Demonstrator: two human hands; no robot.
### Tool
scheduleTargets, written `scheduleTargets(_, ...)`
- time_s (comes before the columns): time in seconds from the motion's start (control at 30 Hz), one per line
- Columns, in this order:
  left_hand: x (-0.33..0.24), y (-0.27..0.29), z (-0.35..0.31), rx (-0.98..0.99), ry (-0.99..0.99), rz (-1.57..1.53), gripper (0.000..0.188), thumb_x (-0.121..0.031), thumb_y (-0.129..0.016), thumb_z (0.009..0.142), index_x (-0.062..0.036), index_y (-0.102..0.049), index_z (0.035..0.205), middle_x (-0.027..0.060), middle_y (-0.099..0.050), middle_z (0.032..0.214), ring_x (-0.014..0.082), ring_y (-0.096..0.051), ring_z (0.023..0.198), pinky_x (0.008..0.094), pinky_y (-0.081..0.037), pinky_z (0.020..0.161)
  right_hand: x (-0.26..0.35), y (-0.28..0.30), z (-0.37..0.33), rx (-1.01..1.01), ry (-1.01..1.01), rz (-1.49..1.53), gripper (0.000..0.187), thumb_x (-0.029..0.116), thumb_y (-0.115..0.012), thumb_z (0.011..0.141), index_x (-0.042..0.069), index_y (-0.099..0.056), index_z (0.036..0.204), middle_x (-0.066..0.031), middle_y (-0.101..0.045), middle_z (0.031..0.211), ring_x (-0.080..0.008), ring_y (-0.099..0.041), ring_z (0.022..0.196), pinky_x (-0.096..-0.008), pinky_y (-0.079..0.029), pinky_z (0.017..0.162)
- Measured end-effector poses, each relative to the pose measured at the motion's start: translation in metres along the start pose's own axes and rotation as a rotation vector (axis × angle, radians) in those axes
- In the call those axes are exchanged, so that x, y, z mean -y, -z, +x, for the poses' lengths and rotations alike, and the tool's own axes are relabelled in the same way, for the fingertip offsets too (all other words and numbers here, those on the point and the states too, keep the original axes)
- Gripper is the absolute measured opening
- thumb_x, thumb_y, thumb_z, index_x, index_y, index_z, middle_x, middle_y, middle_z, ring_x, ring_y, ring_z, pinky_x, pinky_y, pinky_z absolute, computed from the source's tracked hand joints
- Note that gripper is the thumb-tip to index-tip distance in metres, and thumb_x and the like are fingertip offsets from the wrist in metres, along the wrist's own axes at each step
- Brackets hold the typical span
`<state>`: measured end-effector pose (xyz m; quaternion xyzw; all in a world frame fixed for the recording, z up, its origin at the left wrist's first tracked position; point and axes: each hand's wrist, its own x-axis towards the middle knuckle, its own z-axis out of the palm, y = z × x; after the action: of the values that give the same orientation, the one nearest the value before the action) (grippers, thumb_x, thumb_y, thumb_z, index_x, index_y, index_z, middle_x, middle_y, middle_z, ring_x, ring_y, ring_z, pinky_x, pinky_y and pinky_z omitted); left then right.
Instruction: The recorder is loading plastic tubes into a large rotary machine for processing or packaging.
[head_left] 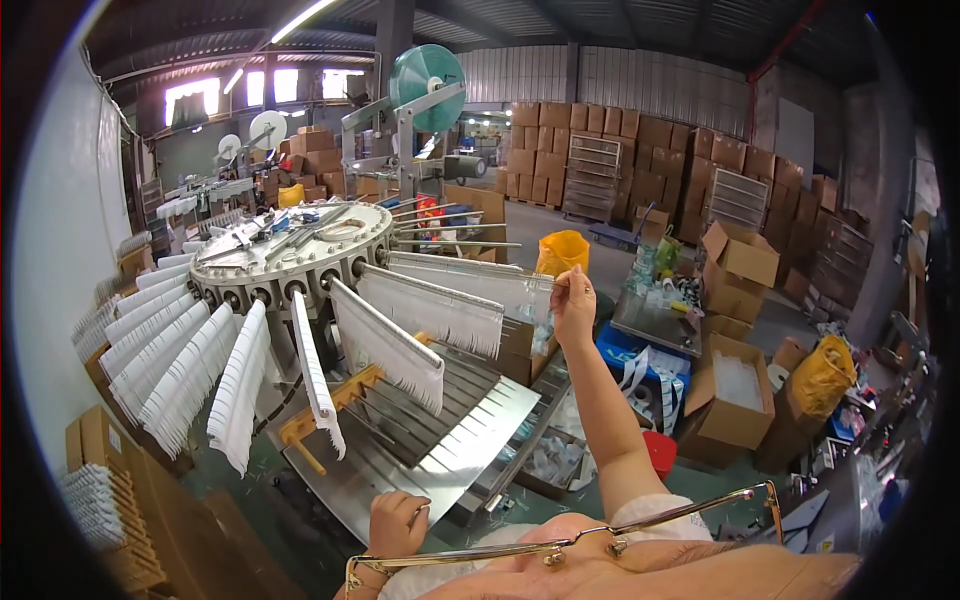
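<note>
My right hand [573, 300] reaches out at the end of my stretched arm, thumb and fingers pinched at the outer end of a clear plastic film [520, 287] along a rod. The film runs back to a round metal machine head [290, 245] with rods all around it. White fringed strips [430, 312] hang from the rods on both sides. My left hand [398, 522] is curled closed low in front of my body, close to a metal tray [465, 425]. Whether anything is inside its fingers is hidden.
A wooden-handled rack [335, 405] lies under the strips. Right of my arm are a blue bin [650, 372], a red bucket [660, 455] and open cartons [735, 390]. A green film reel [428, 85] stands behind the machine. Stacked cartons [545, 150] line the back wall.
</note>
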<state>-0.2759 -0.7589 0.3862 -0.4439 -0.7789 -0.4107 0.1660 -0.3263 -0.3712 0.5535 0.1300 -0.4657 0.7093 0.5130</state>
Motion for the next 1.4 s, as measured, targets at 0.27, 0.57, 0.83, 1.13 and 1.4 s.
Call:
scheduleTargets(0.27,0.002,-0.006,-0.002,0.022,-0.043,-0.024,0.009,-0.011,-0.064,0.071,-0.0083,-0.066,0.08,0.0058,-0.059,0.074,0.0265,-0.055,0.073,0.0387,-0.039,0.071,0.032,0.022,-0.002,-0.142,0.019,0.002,0.037,0.037,-0.049,0.094,0.008,-0.056,0.072,0.0,-0.047,0.056,-0.0089,-0.043,0.047,-0.022,-0.035,0.044)
scheduleTargets(0.57,-0.009,-0.012,0.021,0.06,-0.14,-0.033,0.008,-0.013,-0.063,0.074,-0.0082,-0.065,0.081,0.0071,-0.059,0.076,0.0261,-0.056,0.075,0.0378,-0.041,0.069,0.125,0.17,-0.033,-0.434,0.003,0.097,0.036,0.038,-0.054,0.091,0.018,-0.049,0.061,0.0064,-0.046,0.053,-0.0048,-0.04,0.043,-0.0197,-0.031,0.038)
scheduleTargets(0.83,0.029,-0.107,0.117,0.291,0.244,-0.423,0.022,-0.012,-0.059,0.082,-0.0031,-0.06,0.103,0.0026,-0.057,0.075,0.0132,-0.054,0.07,0.027,-0.045,0.066,0.043,0.223,-0.124,-0.25,-0.358,0.132,0.017,0.021,-0.053,0.093,0.006,-0.06,0.094,-0.0034,-0.062,0.084,-0.0157,-0.06,0.074,-0.0277,-0.052,0.063)
scheduleTargets(1.13,0.135,-0.234,0.274,-0.249,0.634,-0.59,0.042,-0.013,-0.063,0.083,0.0014,-0.049,0.119,-0.0021,-0.049,0.069,0.0081,-0.043,0.056,0.0234,-0.035,0.054,0.021,0.178,-0.052,0.368,-0.096,-0.609,0.015,-0.004,-0.052,0.081,-0.004,-0.063,0.091,-0.0116,-0.062,0.084,-0.0181,-0.06,0.073,-0.0278,-0.048,0.067)
scheduleTargets(1.4,0.127,-0.263,0.293,-0.651,0.487,-0.595,0.018,-0.01,-0.06,0.084,0.0003,-0.05,0.093,-0.0009,-0.04,0.065,0.0082,-0.041,0.059,0.0232,-0.041,0.064,0.014,0.16,-0.009,0.594,0.049,-0.748,0.013,-0.005,-0.057,0.078,-0.004,-0.064,0.089,-0.0129,-0.062,0.08,-0.0189,-0.061,0.071,-0.0256,-0.047,0.062)
